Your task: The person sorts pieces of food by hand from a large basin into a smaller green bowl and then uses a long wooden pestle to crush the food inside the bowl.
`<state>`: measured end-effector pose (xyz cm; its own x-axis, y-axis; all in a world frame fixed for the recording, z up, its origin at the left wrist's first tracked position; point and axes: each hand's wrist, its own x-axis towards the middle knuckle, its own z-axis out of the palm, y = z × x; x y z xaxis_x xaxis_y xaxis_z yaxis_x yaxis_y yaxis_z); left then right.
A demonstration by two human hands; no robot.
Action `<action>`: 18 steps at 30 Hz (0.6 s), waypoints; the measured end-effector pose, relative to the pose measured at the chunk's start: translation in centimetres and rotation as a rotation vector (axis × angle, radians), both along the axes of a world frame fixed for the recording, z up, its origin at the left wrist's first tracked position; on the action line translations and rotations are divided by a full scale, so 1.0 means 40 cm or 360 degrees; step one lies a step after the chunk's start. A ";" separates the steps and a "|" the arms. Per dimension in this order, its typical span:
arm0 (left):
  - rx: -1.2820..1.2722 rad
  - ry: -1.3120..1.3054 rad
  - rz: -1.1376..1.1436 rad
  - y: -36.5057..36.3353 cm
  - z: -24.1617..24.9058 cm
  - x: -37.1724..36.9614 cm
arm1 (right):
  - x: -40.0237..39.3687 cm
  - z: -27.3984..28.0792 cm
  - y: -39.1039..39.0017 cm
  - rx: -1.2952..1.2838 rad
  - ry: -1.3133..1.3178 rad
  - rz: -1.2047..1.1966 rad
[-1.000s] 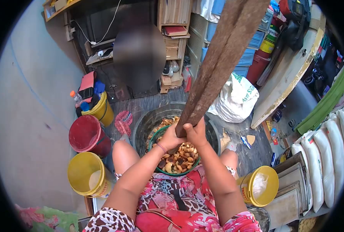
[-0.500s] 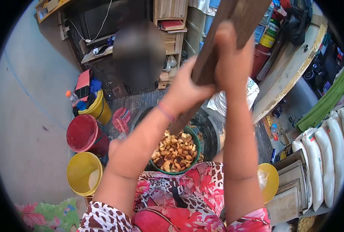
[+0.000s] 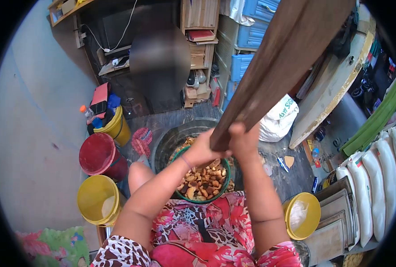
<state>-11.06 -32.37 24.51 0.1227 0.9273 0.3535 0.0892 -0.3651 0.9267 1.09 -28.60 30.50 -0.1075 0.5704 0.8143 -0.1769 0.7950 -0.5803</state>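
Observation:
A long dark wooden beam (image 3: 278, 66) slants from the top right down to the middle of the view. Both hands grip its lower part: my left hand (image 3: 204, 149) is closed round it on the left, and my right hand (image 3: 244, 141) is closed on its right side. Below them, brown bread-like chunks (image 3: 202, 182) fill a green-rimmed basket (image 3: 227, 181), which sits in a large black basin (image 3: 161, 138) with more pieces inside. The beam's lower end is hidden by the hands.
To the left stand a red bucket (image 3: 98, 153) and yellow buckets (image 3: 95, 200). On the right are a yellow bucket (image 3: 311, 216), stacked trays (image 3: 333, 218) and white sacks (image 3: 362, 196). A white bag (image 3: 278, 122) lies beyond the basin, near blue drawers (image 3: 253, 35).
Both hands have moved down toward the basket with the beam. The beam now covers more of the upper right, and more of the basin's far rim shows.

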 end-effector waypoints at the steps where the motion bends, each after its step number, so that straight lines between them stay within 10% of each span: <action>1: 0.0125 0.0134 0.0042 -0.010 0.079 0.005 | 0.009 0.100 -0.013 0.0084 0.0003 -0.0061; 5: 0.0824 0.0151 0.0218 -0.015 0.363 0.050 | 0.051 0.420 -0.039 0.0733 -0.0215 -0.0801; 6: 0.0889 0.0047 0.0267 -0.014 0.414 0.059 | 0.026 0.489 -0.083 0.0034 0.0065 -0.0608; 9: 0.0712 -0.0388 -0.0064 0.010 0.469 0.069 | -0.008 0.486 -0.104 0.0323 0.0116 -0.0506; 12: 0.0563 -0.0294 0.0070 0.048 0.305 0.056 | 0.016 0.376 0.014 0.0227 -0.0123 -0.0418; 16: -0.0298 -0.0100 0.0315 0.064 -0.225 0.013 | -0.060 -0.284 0.095 -0.0258 0.0029 0.0034; 18: -0.0302 -0.0033 0.0408 0.050 -0.283 0.018 | -0.045 -0.320 0.082 -0.0473 0.0033 0.0034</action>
<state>-10.32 -30.36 13.18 -0.1290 0.9767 0.1713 0.1363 -0.1537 0.9787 -0.72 -25.30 17.70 -0.1069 0.7820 0.6140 -0.2060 0.5867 -0.7831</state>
